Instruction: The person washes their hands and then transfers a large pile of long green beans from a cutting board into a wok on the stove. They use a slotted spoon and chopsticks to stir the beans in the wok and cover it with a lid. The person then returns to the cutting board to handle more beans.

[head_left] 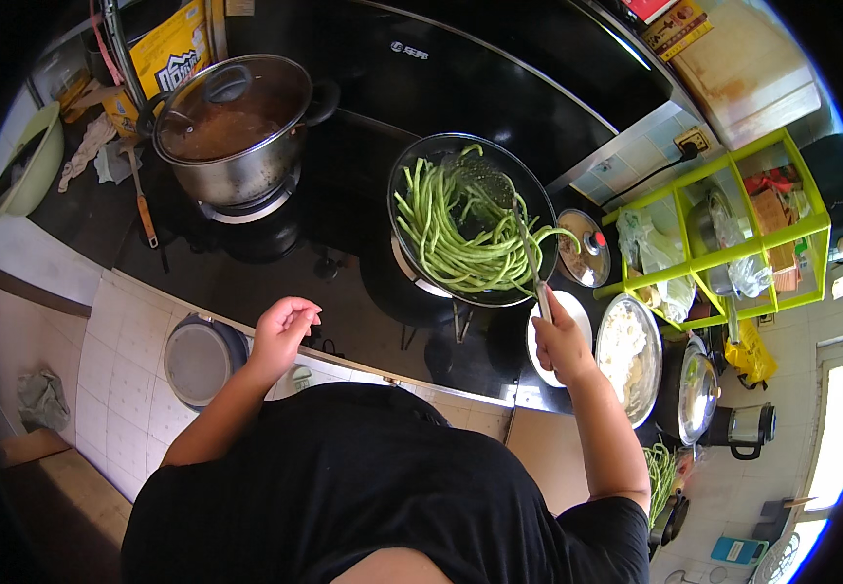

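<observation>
Long green beans [431,237] lie in a round black wok [535,201] on a glossy black stovetop [173,277]. The right hand [564,339] grasps a long-handled metal skimmer [526,234] among them. The left hand [285,329], empty and loosely curled, hangs nearby.

Right by me, R hand [560,341] grips a utensil [527,245], its head in a pan [538,195] w/ long grn beans [449,234]; L hand [283,333], loosely curled, nr counter [202,292]; lidded pot [232,180] on L burner [251,211].
</observation>
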The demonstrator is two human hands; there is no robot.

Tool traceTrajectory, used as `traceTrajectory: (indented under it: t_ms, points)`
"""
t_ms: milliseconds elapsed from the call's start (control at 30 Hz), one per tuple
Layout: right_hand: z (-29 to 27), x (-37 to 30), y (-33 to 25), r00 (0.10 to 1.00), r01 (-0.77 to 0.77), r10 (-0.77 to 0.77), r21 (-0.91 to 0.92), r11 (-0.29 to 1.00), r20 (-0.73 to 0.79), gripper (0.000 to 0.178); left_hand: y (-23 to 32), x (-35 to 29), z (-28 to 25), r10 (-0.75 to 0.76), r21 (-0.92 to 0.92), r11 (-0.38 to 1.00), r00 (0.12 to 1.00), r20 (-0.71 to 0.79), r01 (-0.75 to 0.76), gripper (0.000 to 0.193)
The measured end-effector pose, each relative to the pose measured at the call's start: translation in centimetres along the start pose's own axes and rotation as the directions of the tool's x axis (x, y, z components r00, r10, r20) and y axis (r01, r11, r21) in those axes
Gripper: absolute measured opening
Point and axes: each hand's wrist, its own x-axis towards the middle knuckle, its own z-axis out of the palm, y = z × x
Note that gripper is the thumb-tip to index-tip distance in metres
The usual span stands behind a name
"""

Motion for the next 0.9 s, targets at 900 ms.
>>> traceTrajectory:
  t_ms: [900]
  points:
    - [0.0,0.8,1.0,0.841,0.387,-0.54,-0.676,0.627,-0.019,0.061,-0.2,-1.1,0.9,-0.007,0.018,1.0,1.0,0.03,0.006,0.011]
